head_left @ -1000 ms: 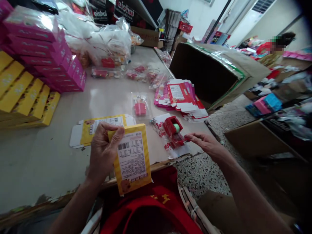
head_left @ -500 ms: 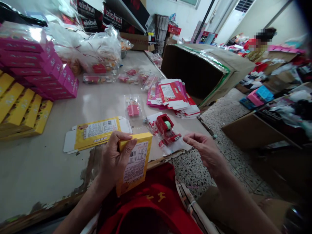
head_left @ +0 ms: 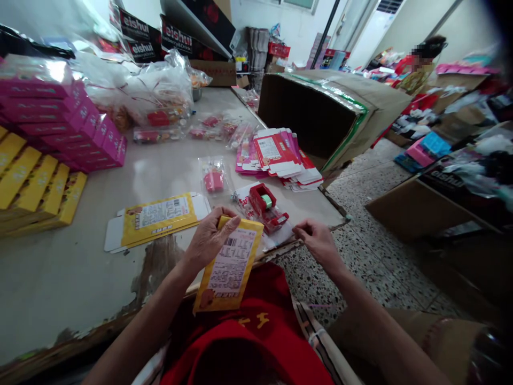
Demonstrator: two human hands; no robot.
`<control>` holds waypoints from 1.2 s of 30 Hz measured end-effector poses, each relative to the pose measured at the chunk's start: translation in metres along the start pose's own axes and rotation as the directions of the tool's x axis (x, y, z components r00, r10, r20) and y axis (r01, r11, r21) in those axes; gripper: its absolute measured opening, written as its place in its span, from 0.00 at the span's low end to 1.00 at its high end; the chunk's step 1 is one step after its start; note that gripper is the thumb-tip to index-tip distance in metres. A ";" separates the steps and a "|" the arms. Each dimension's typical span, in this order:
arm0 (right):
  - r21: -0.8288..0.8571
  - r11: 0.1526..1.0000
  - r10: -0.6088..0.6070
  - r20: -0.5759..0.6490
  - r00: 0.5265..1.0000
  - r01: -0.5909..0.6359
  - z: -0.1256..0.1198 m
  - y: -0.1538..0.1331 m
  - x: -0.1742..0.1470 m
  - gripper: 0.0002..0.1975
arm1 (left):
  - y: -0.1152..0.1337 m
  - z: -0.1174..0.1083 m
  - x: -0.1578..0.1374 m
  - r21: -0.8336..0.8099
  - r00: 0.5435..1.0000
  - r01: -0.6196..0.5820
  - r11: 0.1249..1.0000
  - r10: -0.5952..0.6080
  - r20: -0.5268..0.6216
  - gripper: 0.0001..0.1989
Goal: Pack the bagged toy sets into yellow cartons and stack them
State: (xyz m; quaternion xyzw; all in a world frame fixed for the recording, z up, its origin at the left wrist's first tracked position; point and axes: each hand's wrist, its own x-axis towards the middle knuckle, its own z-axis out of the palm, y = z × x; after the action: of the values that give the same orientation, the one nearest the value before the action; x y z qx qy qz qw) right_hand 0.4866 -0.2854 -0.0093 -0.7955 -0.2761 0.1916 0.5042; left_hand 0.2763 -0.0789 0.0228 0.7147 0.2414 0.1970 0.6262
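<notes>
My left hand (head_left: 209,239) grips a yellow box (head_left: 230,267) by its upper left part, thumb on the printed back panel with its barcode. The box is tilted above my lap at the table edge. My right hand (head_left: 320,245) is closed in a pinch, just right of a red tape dispenser (head_left: 262,199) with a pale green roll; whatever is between its fingertips is too small to make out. Flat yellow cartons (head_left: 160,216) lie left of the held box. Beyond them is a clear bag with a pink item (head_left: 214,181).
Pink boxes (head_left: 90,128) and yellow boxes (head_left: 48,182) are stacked at left. Flat red and pink cartons (head_left: 276,149) lie near an open cardboard box (head_left: 372,96). Plastic bags (head_left: 156,91) fill the back. A person (head_left: 419,69) is at far right.
My left hand has moved right with the yellow box, turning its back panel more towards me. My right hand has drawn slightly left, closer to the box. The view has shifted a little.
</notes>
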 end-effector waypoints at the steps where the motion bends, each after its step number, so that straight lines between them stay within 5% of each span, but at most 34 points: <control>1: 0.017 0.999 -0.029 0.045 0.999 0.028 -0.008 -0.008 -0.003 0.13 | -0.003 0.001 0.004 -0.026 1.000 0.007 1.000 -0.007 0.026 0.17; 4: 0.091 0.984 -0.177 0.317 0.932 0.155 -0.025 -0.051 -0.011 0.25 | -0.010 0.007 0.013 -0.060 0.996 -0.004 0.998 0.010 0.091 0.21; 7: 0.144 0.951 -0.304 0.580 0.755 0.273 -0.023 -0.098 -0.006 0.28 | -0.010 0.014 0.017 -0.078 0.986 -0.048 0.996 0.060 0.154 0.26; 11: 0.125 0.891 -0.369 0.757 0.539 0.436 0.003 -0.132 0.017 0.23 | -0.008 0.015 0.016 -0.126 0.972 -0.107 0.986 0.130 0.194 0.29; 15: 0.043 0.824 -0.353 0.820 0.451 0.566 0.027 -0.138 0.033 0.18 | -0.010 0.008 0.014 -0.169 0.963 -0.131 0.977 0.166 0.213 0.23; 20: 0.077 0.895 -0.253 0.898 0.359 0.439 0.036 -0.134 0.043 0.15 | -0.013 0.007 0.009 -0.239 0.961 -0.095 0.966 0.151 0.230 0.25; 22: 0.050 0.938 -0.184 0.909 0.373 0.342 0.040 -0.129 0.046 0.23 | -0.011 0.007 0.001 -0.284 0.960 -0.039 0.958 0.114 0.254 0.27; 25: -0.076 0.979 -0.022 0.882 0.471 0.188 0.053 -0.119 0.051 0.37 | 0.001 -0.006 -0.017 -0.318 0.952 0.004 0.948 0.094 0.290 0.29; 28: -0.203 0.953 0.031 0.802 0.596 0.223 0.078 -0.118 0.063 0.28 | 0.027 -0.048 -0.043 -0.273 0.974 -0.103 0.957 0.152 0.166 0.30; 30: -0.348 0.848 -0.016 0.738 0.675 0.400 0.103 -0.126 0.083 0.18 | 0.045 -0.090 -0.060 -0.183 0.956 -0.285 0.941 0.292 0.008 0.32; 32: -0.530 0.660 -0.049 0.677 0.734 0.533 0.134 -0.140 0.114 0.16 | 0.053 -0.133 -0.076 0.006 0.881 -0.450 0.893 0.446 -0.157 0.29; 34: -0.655 0.513 -0.043 0.627 0.778 0.556 0.173 -0.153 0.150 0.20 | 0.045 -0.170 -0.091 0.170 0.825 -0.492 0.854 0.520 -0.223 0.22; 36: -0.710 0.450 -0.022 0.598 0.801 0.542 0.213 -0.160 0.182 0.29 | 0.018 -0.200 -0.108 0.259 0.843 -0.446 0.857 0.499 -0.199 0.14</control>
State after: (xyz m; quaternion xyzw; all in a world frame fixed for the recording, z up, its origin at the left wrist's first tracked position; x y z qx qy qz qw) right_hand 0.4635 0.0323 0.0424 -0.7952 -0.5894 0.1399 -0.0247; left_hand 0.0738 0.0154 0.0710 0.7800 0.1552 0.4119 0.4448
